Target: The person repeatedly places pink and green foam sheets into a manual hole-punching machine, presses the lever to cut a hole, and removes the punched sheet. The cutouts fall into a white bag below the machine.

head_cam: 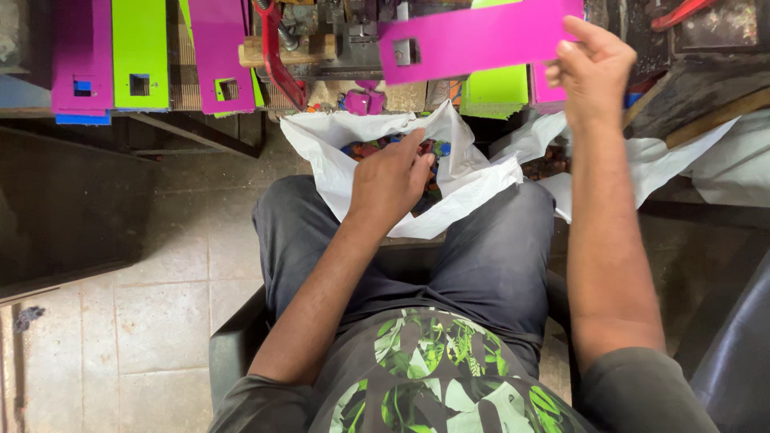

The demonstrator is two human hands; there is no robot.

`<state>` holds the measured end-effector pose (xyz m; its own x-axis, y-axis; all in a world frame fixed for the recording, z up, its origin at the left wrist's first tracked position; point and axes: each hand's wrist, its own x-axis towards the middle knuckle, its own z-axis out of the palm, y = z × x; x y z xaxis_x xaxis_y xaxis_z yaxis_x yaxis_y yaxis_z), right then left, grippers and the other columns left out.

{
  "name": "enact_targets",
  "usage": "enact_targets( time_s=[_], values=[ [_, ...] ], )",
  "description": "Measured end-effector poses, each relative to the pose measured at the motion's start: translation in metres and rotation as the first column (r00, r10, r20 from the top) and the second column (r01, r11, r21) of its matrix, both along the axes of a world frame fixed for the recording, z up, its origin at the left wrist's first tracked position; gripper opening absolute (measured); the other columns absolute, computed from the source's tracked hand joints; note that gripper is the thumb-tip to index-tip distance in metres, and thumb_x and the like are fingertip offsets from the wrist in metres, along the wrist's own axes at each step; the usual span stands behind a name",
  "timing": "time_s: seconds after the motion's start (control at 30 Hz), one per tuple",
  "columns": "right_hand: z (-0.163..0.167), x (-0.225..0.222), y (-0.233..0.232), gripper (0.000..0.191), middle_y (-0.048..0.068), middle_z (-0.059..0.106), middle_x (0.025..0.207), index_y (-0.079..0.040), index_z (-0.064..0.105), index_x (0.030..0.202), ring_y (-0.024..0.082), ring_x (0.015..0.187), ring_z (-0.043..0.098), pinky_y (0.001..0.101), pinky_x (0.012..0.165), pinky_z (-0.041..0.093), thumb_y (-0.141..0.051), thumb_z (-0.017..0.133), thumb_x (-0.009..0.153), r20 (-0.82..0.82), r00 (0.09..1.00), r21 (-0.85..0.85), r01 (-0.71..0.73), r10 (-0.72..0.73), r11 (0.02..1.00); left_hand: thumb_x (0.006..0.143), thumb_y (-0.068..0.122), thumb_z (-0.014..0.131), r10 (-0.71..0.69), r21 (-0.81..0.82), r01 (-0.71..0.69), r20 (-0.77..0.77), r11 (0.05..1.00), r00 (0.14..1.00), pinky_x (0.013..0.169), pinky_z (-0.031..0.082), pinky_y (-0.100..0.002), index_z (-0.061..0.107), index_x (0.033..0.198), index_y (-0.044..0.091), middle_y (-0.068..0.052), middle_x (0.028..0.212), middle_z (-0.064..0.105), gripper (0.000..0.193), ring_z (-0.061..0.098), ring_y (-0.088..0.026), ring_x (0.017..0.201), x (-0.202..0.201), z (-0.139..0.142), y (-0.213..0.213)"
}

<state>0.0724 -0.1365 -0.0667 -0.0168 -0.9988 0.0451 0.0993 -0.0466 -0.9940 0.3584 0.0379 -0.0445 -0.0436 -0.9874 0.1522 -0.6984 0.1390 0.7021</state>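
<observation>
Right hand [593, 68] on magenta strip [473, 38] — left hand [391, 180] in white bag [321, 144].

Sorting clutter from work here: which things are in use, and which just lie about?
In use: right hand holding magenta strip; left hand in white bag.
Lying about: green strip, red clamp, wooden block.

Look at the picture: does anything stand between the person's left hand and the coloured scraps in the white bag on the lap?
Nothing visible does. The left hand already reaches into the open mouth of the white bag, its fingertips among the coloured scraps. The right hand is off to the side, holding a magenta card strip up above the bag.
</observation>
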Motion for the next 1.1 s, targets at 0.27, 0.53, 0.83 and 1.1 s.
enact_targets(
  time_s=[0.27, 0.53, 0.83, 1.1],
  values=[
    [0.039, -0.024, 0.034, 0.024, 0.020, 0.074, 0.101, 0.013, 0.068, 0.133, 0.020, 0.074, 0.070, 0.0282, 0.063, 0.056, 0.012, 0.066, 0.109, 0.039, 0.955, -0.084, -0.291, 0.295, 0.953, 0.072, 0.045, 0.084, 0.079, -0.433, 0.018, 0.205, 0.901, 0.976, 0.105, 0.046, -0.049, 0.048, 0.143, 0.001, -0.025, 0.140, 0.052, 0.091, 0.055, -0.045, 0.128, 0.009, 0.064, 0.005],
    [0.046, 0.049, 0.056, 0.042, 0.016, 0.075, 0.100, 0.002, 0.062, 0.140, 0.020, 0.082, 0.073, 0.0300, 0.072, 0.064, 0.000, 0.064, 0.099, 0.017, 0.774, 0.156, -0.627, 0.633, 0.763, 0.070, 0.031, 0.085, -0.128, 0.098, 0.106, 0.257, 0.990, 0.958, 0.098, 0.050, -0.050, 0.051, 0.144, 0.002, -0.025, 0.134, 0.059, 0.087, 0.060, -0.043, 0.115, 0.093, 0.061, 0.063],
    [-0.027, -0.003, 0.013, 0.042, 0.024, 0.073, 0.113, 0.005, 0.071, 0.131, 0.032, 0.104, 0.075, 0.0421, 0.091, 0.060, -0.018, 0.084, 0.098, -0.899, 0.434, -0.164, -0.198, -0.063, 0.966, 0.064, 0.030, 0.094, 0.193, -0.013, -0.200, 0.334, 0.980, 0.923, 0.098, 0.054, -0.048, 0.061, 0.137, -0.003, -0.026, 0.128, 0.066, 0.087, 0.066, -0.042, 0.114, 0.271, 0.028, 0.099],
    [-0.047, 0.001, 0.024, 0.063, 0.029, 0.064, 0.124, 0.004, 0.071, 0.126, 0.048, 0.118, 0.057, 0.0562, 0.097, 0.047, -0.039, 0.092, 0.086, -0.968, 0.172, -0.220, -0.220, -0.184, 0.950, 0.065, 0.036, 0.097, 0.645, -0.451, -0.462, 0.526, 0.764, 0.553, 0.098, 0.045, -0.060, 0.067, 0.110, -0.004, -0.030, 0.120, 0.063, 0.067, 0.058, -0.048, 0.112, 0.378, -0.024, -0.053]
  ],
)
